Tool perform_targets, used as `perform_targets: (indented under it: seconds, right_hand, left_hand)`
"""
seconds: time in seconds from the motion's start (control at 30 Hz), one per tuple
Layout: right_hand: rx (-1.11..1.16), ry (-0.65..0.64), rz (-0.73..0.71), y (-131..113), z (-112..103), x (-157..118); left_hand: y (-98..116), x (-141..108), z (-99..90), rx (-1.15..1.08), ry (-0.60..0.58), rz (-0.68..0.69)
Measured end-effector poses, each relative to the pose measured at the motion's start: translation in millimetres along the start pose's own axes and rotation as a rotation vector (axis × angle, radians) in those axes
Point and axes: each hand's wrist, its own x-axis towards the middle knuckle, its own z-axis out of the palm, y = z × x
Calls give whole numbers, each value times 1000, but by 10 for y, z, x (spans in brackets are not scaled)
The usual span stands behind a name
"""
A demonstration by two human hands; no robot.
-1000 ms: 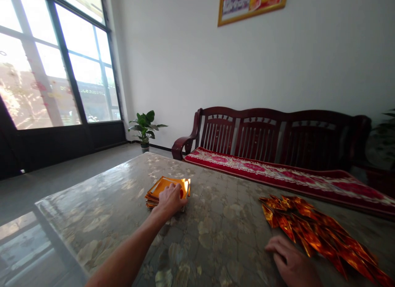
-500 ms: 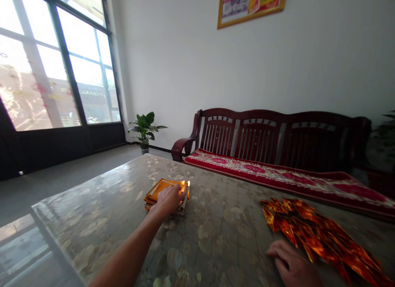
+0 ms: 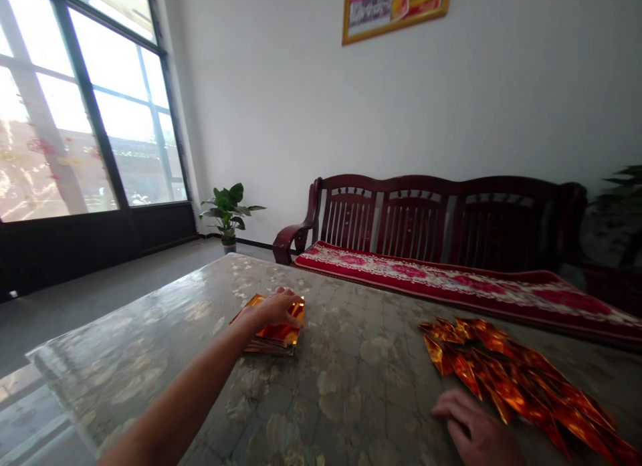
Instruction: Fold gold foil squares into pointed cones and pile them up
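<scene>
A stack of square gold foil paper sheets point(image 3: 285, 333) lies on the table, left of the middle. My left hand point(image 3: 275, 308) reaches over it from the near left, its fingers lying across the top sheet towards the far edge. The thumb stands apart on the near right side, and shiny foil shows between thumb and fingers. My right hand point(image 3: 476, 426) rests at the near edge of the view, loosely curled with the thumb apart and nothing visible in it. Just beyond and to its right lies a pile of folded orange-gold foil pieces point(image 3: 521, 379), pointed in shape.
The table point(image 3: 346, 359) has a floral, glossy cover. Behind it stands a dark red wooden bench point(image 3: 411, 218) with a red patterned cushion point(image 3: 401, 269). A potted plant point(image 3: 229, 212) stands on the floor at the far left, near large windows point(image 3: 125, 118).
My left hand has shifted over the stack, its thumb now opened away from the fingers, and the top foil lies differently. The view has turned slightly. My right hand stays put.
</scene>
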Motion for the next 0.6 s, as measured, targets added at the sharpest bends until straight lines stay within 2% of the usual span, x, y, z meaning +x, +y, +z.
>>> perform_targets:
  seconds: [0.33,0.6]
  right_hand:
    - [17,-37,34,-45,-38,15]
    - [5,-8,25,-29,-25,9]
  left_hand:
    - [-59,-51,52,42,-22,61]
    - [-48,-92,47,43,-4,112]
